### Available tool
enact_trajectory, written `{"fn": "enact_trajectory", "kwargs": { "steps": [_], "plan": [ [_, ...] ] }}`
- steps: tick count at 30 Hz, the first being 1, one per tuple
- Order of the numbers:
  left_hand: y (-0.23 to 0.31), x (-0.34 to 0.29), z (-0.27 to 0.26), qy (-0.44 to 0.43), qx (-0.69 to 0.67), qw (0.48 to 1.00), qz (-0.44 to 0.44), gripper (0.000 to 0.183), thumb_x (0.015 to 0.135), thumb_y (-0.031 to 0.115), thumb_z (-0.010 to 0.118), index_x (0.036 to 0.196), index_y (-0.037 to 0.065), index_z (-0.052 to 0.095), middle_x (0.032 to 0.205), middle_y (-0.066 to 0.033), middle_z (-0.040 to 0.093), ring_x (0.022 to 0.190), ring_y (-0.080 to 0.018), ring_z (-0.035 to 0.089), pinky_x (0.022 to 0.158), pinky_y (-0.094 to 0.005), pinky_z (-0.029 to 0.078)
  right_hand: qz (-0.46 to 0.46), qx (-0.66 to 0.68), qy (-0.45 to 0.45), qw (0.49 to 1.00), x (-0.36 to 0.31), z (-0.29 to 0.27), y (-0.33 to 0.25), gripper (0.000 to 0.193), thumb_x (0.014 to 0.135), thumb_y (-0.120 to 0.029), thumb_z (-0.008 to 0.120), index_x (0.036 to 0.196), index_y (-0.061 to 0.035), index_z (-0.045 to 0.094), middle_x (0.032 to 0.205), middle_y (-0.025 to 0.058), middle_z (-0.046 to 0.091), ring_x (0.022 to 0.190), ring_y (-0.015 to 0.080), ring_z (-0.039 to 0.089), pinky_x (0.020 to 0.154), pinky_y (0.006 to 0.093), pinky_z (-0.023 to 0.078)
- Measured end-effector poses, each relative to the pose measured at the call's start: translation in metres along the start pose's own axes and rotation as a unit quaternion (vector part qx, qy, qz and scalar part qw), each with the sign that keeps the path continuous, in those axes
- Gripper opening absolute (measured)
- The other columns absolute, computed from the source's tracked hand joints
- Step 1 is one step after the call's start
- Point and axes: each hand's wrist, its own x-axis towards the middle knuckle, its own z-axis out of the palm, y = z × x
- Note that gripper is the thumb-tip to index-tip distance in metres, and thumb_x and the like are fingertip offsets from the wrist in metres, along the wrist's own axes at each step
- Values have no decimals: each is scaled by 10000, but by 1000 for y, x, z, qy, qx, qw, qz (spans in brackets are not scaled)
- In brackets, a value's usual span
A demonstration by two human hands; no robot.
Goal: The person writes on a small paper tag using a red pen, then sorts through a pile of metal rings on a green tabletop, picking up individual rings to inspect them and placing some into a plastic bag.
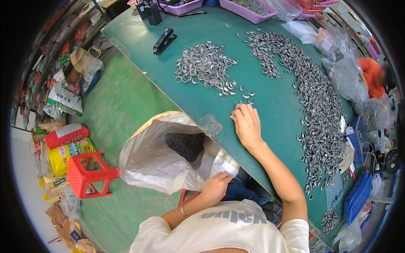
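My right hand (pixel 246 122) rests on the green table (pixel 270 109), its fingers bent and close together. At its fingertips is a small grey metal ring, partly hidden by the fingers. A few loose rings (pixel 247 95) lie just beyond them, leading to a smaller pile of rings (pixel 202 65). My left hand (pixel 215 188) is closed at the near rim of a large white woven sack (pixel 147 168), gripping its edge. The sack gapes beside the table edge, with dark granular material (pixel 185 145) inside.
A long heap of rings (pixel 318 109) curves along the table's right side. A black stapler (pixel 164 41) and pink trays (pixel 247 10) sit farther back. On the floor to the left stands a red stool (pixel 90 173) near stuffed bags (pixel 65 135). Another person (pixel 372 78) is at the far right.
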Motion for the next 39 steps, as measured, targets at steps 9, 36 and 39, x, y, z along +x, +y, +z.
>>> {"fn": "enact_trajectory", "kwargs": {
  "steps": [9,36,39],
  "plan": [
    [1,1,-1,3,1,1000,7,290,794,24,552,1062,26,663,924,-94,612,863,-276,624,705,-384,539,-14,279,-89,956,-18,-22,-57,161,779,-80,722,890,-19,624,985,119,620,917,316,599,806,396,484],
    [-1,0,2,7,-18,1000,-8,249,826,19,553,1047,24,666,910,-100,607,838,-284,619,687,-388,532,128,141,54,980,23,-14,41,153,752,-72,747,870,-9,671,952,102,602,917,292,530,823,382,444],
    [-1,0,3,-1,-18,1000,-9,273,800,7,557,1051,18,664,927,-102,611,850,-284,620,697,-385,534,104,315,-33,943,7,-27,1,167,753,-82,760,884,-10,685,941,124,624,877,301,601,790,373,482]
  ]
}}
